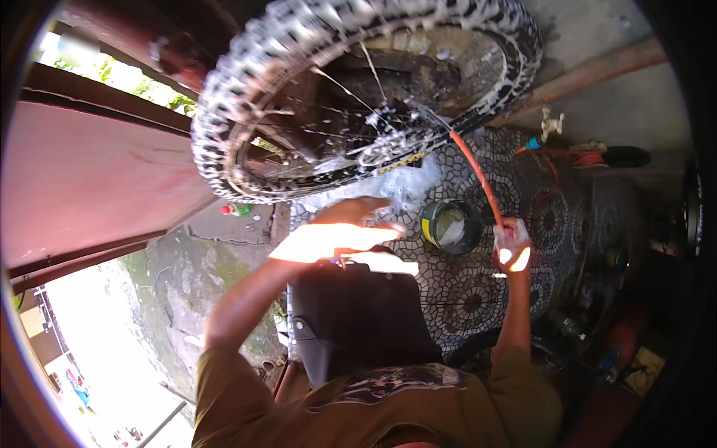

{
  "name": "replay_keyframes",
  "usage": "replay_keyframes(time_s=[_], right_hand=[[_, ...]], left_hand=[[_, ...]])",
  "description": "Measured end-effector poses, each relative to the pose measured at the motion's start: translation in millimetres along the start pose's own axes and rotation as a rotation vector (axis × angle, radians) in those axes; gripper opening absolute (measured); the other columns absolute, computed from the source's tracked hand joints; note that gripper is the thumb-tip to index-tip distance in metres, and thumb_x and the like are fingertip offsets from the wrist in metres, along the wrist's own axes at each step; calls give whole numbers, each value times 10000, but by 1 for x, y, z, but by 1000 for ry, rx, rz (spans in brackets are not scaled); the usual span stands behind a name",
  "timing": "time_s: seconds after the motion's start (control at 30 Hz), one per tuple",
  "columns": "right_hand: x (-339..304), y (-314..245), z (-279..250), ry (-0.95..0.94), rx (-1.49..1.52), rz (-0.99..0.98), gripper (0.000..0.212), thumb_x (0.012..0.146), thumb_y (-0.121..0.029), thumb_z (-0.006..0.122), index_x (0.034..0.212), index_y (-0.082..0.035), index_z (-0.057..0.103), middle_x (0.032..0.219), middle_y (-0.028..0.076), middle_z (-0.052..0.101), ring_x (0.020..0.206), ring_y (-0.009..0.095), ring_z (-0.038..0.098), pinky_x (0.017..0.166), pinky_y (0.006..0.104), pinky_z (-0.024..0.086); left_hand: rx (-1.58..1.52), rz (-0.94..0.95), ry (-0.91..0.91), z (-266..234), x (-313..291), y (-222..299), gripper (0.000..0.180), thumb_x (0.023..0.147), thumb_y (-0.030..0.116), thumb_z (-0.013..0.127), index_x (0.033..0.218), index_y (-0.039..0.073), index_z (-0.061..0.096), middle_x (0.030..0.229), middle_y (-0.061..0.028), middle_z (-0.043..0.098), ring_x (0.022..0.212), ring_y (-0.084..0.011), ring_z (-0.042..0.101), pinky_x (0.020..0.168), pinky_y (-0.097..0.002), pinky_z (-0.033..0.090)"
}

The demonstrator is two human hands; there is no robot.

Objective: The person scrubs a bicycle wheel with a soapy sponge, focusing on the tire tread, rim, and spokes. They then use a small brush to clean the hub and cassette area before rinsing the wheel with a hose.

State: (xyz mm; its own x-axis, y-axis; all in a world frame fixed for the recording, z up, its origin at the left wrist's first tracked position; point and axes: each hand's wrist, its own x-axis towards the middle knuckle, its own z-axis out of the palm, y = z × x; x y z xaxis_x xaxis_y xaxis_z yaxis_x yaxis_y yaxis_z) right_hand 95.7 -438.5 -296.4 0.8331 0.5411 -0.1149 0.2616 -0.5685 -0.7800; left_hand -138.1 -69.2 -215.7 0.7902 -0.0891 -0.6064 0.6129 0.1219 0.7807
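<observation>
A bicycle wheel with a knobby tyre (228,97), spotted with white suds, fills the upper middle. My right hand (512,246) is closed around an orange hose (476,173), whose far end points up at the wheel's hub (388,145). Below the tyre's lower edge, my left hand (347,230) stretches out its fingers with nothing visible in them. Strong sunlight washes out its palm and wrist. Between my hands and a little farther off stands a dark green bucket (429,233) with pale contents.
White foam (407,187) lies on the patterned stone floor (474,299) under the wheel. A tap (551,125) with a blue connector is at the right wall. A green bottle with a red cap (235,210) lies left. A reddish panel (97,179) borders the left side.
</observation>
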Motion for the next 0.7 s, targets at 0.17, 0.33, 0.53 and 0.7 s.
replay_keyframes(time_s=[0.17,0.33,0.53,0.7], right_hand=[[-14,-120,41,49,43,-229,108,961,-48,723,1048,11,746,965,107,740,808,209,718,735,332,584],[-16,-248,41,-56,17,-490,158,904,-117,759,1044,-54,794,1037,168,769,990,327,740,880,424,596],[-43,-348,17,-142,388,24,407,1016,-210,779,1300,22,601,957,109,706,725,148,680,650,335,563],[-50,-319,-38,58,1131,750,205,1078,-276,639,1042,-88,565,841,84,615,615,226,652,554,386,582]], left_hand=[[-359,657,274,85,-1,86,658,1121,358,578,1617,9,323,1559,-237,513,1383,-330,576,1166,-463,461],[-563,911,798,80,-79,162,167,1085,39,465,1154,-47,590,1078,-122,642,796,-149,668,695,-310,573],[-262,557,1133,-23,-159,204,250,1111,177,538,1242,-11,639,993,-120,705,737,-205,666,673,-350,558],[731,191,1020,-49,-104,224,276,1053,201,611,1313,141,679,1290,-255,641,1077,-511,676,894,-579,587]])
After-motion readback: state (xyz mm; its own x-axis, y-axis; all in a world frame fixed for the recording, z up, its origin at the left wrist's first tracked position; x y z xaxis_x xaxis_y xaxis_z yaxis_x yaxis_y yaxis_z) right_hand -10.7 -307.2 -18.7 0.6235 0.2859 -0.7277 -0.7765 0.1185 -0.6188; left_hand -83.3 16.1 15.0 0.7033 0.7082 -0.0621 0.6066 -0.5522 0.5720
